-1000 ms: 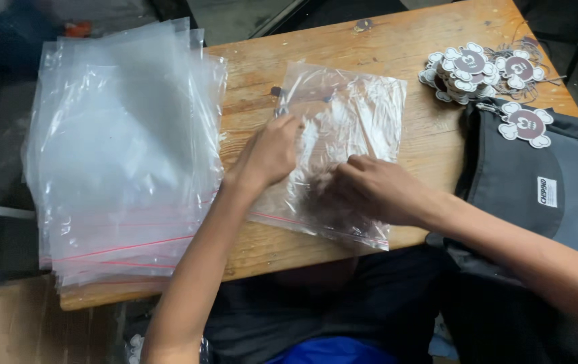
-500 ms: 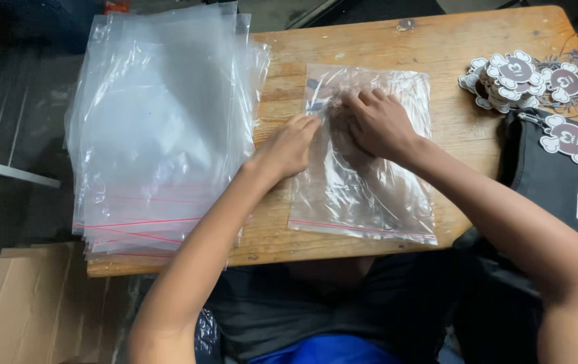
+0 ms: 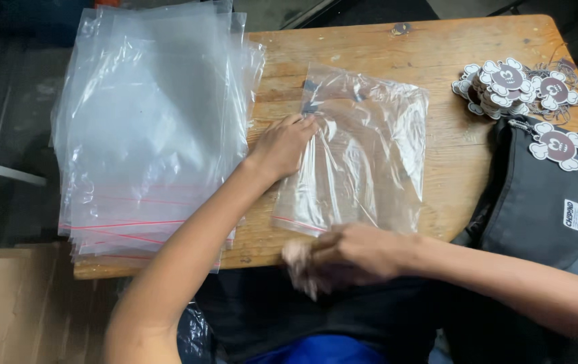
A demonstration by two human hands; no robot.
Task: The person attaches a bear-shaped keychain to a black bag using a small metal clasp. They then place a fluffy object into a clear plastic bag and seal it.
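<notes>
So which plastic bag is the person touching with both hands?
The single clear bag lying alone mid-table. The left hand presses its left edge, the right hand is at its near edge. The other bags sit in a stack to the left.

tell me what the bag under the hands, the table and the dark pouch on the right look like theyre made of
Bag: thin clear plastic film, glossy; it crinkles and the wood shows through, with a red line near its seal edge.
Table: bare wood, matte, with visible grain and stains.
Dark pouch: probably woven fabric, dull grey-black, with stitched seams.
</notes>
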